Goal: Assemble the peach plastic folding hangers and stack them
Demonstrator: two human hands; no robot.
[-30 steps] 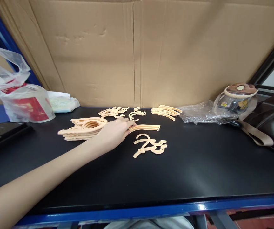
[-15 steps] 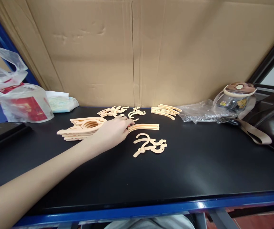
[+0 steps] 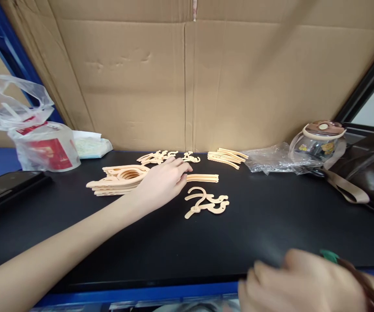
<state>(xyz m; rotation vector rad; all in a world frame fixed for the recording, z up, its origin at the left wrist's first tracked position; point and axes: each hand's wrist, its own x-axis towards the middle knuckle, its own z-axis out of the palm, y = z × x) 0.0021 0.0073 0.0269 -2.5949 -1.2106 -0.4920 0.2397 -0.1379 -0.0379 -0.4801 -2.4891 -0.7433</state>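
Note:
My left hand (image 3: 162, 182) reaches across the black table (image 3: 271, 225) and its fingers close on the near end of a small stack of cream curved plastic strips (image 3: 204, 178). Left of it lies a pile of cream hanger bodies (image 3: 118, 178). A cream hook piece (image 3: 206, 202) lies just in front of the strips. More hook pieces (image 3: 160, 157) and another bundle of strips (image 3: 226, 156) lie behind. My right hand (image 3: 307, 284) shows blurred at the bottom right, over the table's front edge, fingers curled.
A cardboard sheet (image 3: 190, 78) backs the table. At left stand a plastic bag with a red-labelled tub (image 3: 43, 149), a tissue packet (image 3: 91, 145) and a dark tray (image 3: 4, 188). At right are crumpled clear plastic (image 3: 271, 158), a lidded clear jar (image 3: 321, 141) and a dark bag with a strap (image 3: 369, 173).
My right hand has come into view at the bottom right. My left hand has closed a little further over the end of the strips. The camera tilted slightly.

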